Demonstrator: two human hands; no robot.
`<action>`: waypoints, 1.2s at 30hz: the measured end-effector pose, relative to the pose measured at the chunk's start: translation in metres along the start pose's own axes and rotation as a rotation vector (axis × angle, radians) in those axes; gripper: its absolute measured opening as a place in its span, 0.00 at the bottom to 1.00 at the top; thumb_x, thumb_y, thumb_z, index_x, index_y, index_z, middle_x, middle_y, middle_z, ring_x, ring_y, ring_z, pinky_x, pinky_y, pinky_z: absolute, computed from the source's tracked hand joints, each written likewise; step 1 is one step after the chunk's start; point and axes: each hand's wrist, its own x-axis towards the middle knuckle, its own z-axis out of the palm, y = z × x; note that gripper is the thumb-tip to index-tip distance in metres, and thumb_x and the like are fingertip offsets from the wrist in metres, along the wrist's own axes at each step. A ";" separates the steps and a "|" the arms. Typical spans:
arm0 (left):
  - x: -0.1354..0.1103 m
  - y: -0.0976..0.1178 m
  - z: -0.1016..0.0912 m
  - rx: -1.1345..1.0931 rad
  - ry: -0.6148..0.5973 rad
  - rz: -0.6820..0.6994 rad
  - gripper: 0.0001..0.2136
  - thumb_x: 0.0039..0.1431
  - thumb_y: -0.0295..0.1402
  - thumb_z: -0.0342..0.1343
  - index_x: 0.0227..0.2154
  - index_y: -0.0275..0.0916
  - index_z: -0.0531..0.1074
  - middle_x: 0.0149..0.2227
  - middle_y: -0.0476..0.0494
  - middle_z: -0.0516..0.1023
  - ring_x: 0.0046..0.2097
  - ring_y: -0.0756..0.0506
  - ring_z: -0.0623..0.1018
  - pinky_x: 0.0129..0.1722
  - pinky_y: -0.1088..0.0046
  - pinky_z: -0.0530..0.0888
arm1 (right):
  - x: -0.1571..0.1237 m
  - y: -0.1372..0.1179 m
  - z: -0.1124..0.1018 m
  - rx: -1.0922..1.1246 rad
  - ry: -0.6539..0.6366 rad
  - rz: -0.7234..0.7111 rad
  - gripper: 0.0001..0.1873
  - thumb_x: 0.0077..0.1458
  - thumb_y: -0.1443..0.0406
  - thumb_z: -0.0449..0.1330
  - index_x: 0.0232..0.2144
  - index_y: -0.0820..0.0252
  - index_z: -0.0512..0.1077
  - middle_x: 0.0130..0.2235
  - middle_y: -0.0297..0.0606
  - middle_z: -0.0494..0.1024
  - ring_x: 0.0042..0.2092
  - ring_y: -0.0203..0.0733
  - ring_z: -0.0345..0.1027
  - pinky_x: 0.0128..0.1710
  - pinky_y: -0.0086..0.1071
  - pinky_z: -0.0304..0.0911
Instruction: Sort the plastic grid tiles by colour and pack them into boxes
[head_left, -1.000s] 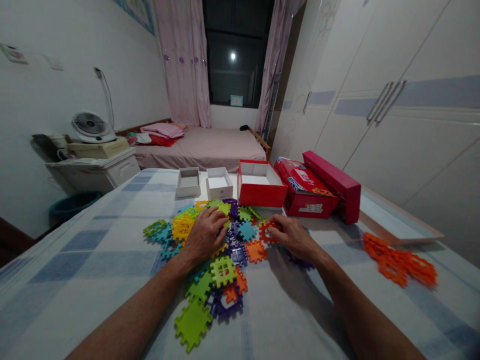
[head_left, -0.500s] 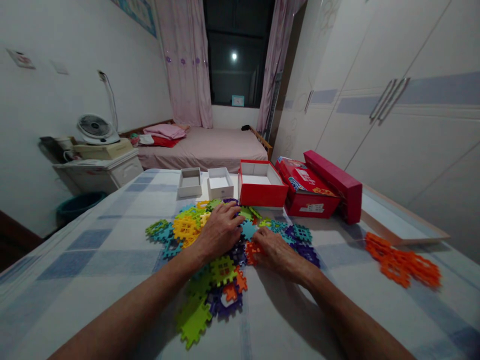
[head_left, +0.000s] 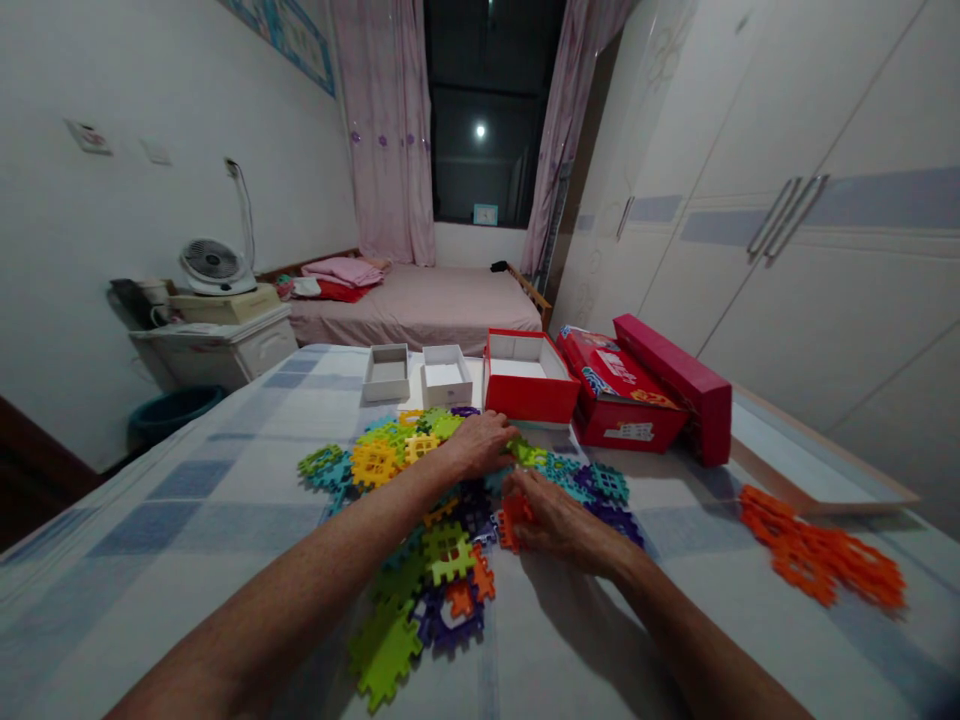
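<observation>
A pile of plastic interlocking building pieces in yellow, green, blue, purple and orange point(head_left: 448, 552) lies on a checked cloth. My left hand point(head_left: 484, 443) reaches over its far middle, palm down. The fingers are bent and close together; their tips, and anything in them, are hidden. Just nearer and to the right, my right hand point(head_left: 553, 512) pinches an orange building piece point(head_left: 514, 522) at the pile's edge. Teal and purple pieces point(head_left: 606, 482) spread beyond my right hand. Separate from the pile, a cluster of orange pieces point(head_left: 821, 550) lies at the right.
Behind the pile stand a grey-lined small box point(head_left: 387, 388), a white small box point(head_left: 448, 392) and an open red box point(head_left: 531, 395). A red printed carton point(head_left: 628, 430) and a long crimson box point(head_left: 679, 385) stand right, beside a shallow wooden-edged tray point(head_left: 832, 497).
My left hand has moved right across the pile, uncovering yellow pieces. My right hand stays low with the orange piece, which now looks slightly tilted. The camera view has shifted a little.
</observation>
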 end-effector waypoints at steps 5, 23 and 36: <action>-0.010 -0.005 -0.003 -0.023 0.025 -0.016 0.15 0.57 0.40 0.52 0.44 0.40 0.72 0.40 0.41 0.74 0.43 0.43 0.73 0.41 0.69 0.69 | -0.001 0.008 -0.014 0.008 -0.038 0.049 0.16 0.49 0.72 0.51 0.42 0.61 0.65 0.38 0.38 0.70 0.39 0.40 0.62 0.40 0.32 0.57; -0.050 -0.024 -0.006 -0.171 0.159 -0.043 0.11 0.56 0.31 0.52 0.41 0.39 0.73 0.45 0.41 0.73 0.48 0.44 0.71 0.49 0.68 0.68 | 0.048 0.030 -0.022 -0.075 0.141 0.169 0.03 0.51 0.71 0.49 0.29 0.61 0.62 0.30 0.35 0.69 0.31 0.36 0.61 0.33 0.29 0.54; -0.017 -0.013 0.002 -0.133 0.075 -0.055 0.18 0.52 0.36 0.56 0.47 0.40 0.69 0.43 0.40 0.73 0.46 0.42 0.72 0.46 0.65 0.69 | 0.046 0.058 -0.022 0.131 0.191 0.192 0.06 0.50 0.65 0.51 0.31 0.61 0.64 0.29 0.33 0.71 0.31 0.35 0.62 0.32 0.28 0.57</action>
